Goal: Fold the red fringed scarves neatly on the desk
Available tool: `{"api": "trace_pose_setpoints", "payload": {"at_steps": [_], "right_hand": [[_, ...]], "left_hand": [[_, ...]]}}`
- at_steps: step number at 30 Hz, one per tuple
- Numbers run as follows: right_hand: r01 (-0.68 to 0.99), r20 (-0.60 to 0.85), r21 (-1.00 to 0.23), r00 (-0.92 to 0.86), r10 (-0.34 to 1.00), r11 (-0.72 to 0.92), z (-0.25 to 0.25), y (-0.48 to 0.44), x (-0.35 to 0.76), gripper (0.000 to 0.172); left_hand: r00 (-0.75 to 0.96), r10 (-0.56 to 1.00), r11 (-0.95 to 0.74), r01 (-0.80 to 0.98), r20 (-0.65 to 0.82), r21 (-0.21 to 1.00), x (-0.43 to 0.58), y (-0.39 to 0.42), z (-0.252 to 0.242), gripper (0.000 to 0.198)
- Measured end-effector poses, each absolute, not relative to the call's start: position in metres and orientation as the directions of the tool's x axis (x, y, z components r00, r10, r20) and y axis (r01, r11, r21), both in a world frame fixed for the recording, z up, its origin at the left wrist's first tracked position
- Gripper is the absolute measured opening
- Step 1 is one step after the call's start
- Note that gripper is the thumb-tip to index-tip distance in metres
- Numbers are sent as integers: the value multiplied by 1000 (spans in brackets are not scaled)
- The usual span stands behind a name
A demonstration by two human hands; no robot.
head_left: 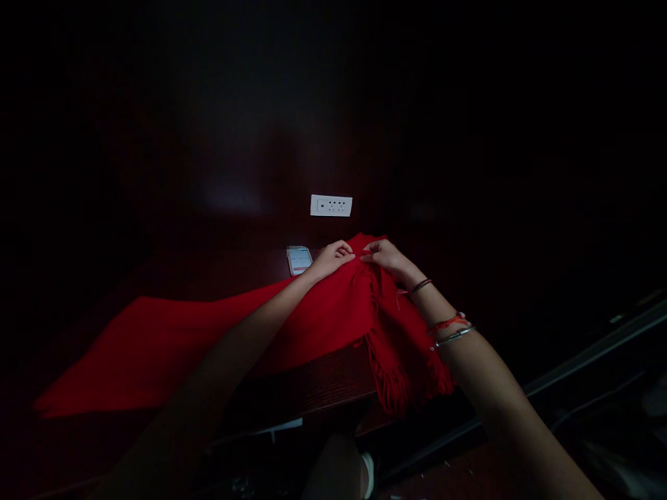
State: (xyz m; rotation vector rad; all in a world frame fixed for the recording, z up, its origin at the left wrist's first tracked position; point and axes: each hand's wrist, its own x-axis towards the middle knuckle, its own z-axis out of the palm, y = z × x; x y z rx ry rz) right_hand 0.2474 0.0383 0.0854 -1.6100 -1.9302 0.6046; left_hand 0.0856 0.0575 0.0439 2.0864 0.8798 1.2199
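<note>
A long red scarf with fringed ends lies across a dark wooden surface, its fringe hanging over the front edge at the right. Near its far end, my left hand pinches the cloth between thumb and fingers. Just to the right, my right hand grips the same part of the scarf, its fingertips close to those of the left. The cloth is bunched between the two hands. Bracelets circle my right wrist and forearm. Exactly how the fingertips meet the fabric is too small to make out.
A phone with its screen lit lies just left of my left hand. On the dark wall behind is a white socket panel. Below the front edge a leg with a white band shows. Much of the surroundings is dark.
</note>
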Motion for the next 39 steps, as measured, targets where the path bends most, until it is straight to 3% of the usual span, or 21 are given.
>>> {"api": "trace_pose_setpoints", "payload": {"at_steps": [2, 4, 6, 8, 10, 12, 15, 18, 21, 23, 26, 28, 31, 34, 36, 39], "right_hand": [[750, 49, -657, -57, 997, 75, 84, 40, 253, 18], [743, -45, -670, -56, 997, 12, 71, 38, 256, 25], [730, -128, -684, -111, 986, -6, 54, 32, 258, 40], [717, -188, -697, -172, 967, -8, 40, 26, 259, 64], [715, -189, -699, -210, 959, 19, 33, 22, 262, 84], [707, -153, -704, -250, 956, 72, 37, 19, 266, 91], [650, -112, -751, -299, 948, 116, 55, 13, 272, 88], [640, -162, -766, -276, 947, 55, 78, 4, 279, 83], [741, -297, -670, -219, 929, -39, 95, -1, 288, 83], [839, -347, -537, -125, 930, -87, 100, -2, 294, 80], [947, -273, -293, 48, 961, -130, 94, -7, 303, 74], [967, -189, -217, 93, 978, -134, 83, -16, 310, 69], [924, -103, -381, -8, 995, -32, 54, -36, 317, 72], [784, -80, -614, -171, 982, 86, 24, -52, 318, 92], [722, -38, -677, -226, 973, 141, 11, -57, 312, 98], [685, 61, -698, -238, 969, 212, 5, -56, 300, 87]], "left_hand": [[406, 755, -652, 384, 515, 654, 88, 58, 39, 25], [509, 781, -615, 521, 362, 592, 80, 60, 24, 38], [577, 799, -560, 615, 166, 555, 67, 63, 4, 42], [578, 809, -536, 653, 105, 535, 55, 65, -14, 37], [559, 817, -540, 660, 139, 523, 47, 65, -26, 35], [544, 820, -550, 662, 178, 510, 45, 63, -34, 36], [530, 814, -571, 659, 238, 489, 45, 53, -46, 33], [534, 764, -645, 643, 361, 414, 38, 44, -60, 30], [541, 744, -663, 670, 393, 333, 28, 42, -68, 31], [549, 752, -652, 700, 365, 293, 24, 44, -68, 32], [567, 753, -648, 726, 334, 229, 23, 47, -65, 32], [563, 760, -636, 748, 324, 190, 22, 47, -63, 33], [540, 778, -603, 785, 320, 143, 19, 48, -62, 34], [528, 790, -582, 806, 310, 109, 15, 49, -60, 34], [522, 792, -570, 818, 316, 80, 15, 47, -56, 34], [523, 761, -583, 811, 383, 49, 24, 34, -48, 34]]}}
